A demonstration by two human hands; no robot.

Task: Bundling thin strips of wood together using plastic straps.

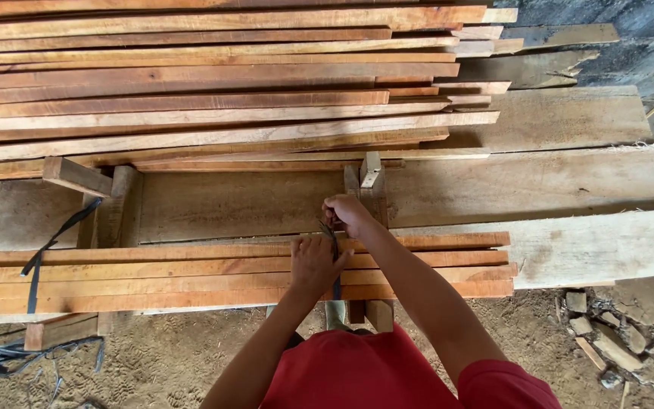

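Right hand (pixel 348 213) pinching thin dark plastic strap (pixel 334 250), running near-to-far across bundle of long orange-brown wooden slats (pixel 153 276) lying left-right; left hand (pixel 313 263) pressed flat, fingers spread, on slats beside strap.

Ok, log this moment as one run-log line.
left hand: flat on slat bundle, touching black strap | right hand: gripping strap above bundle | second strap: loose at left | stacked planks: behind
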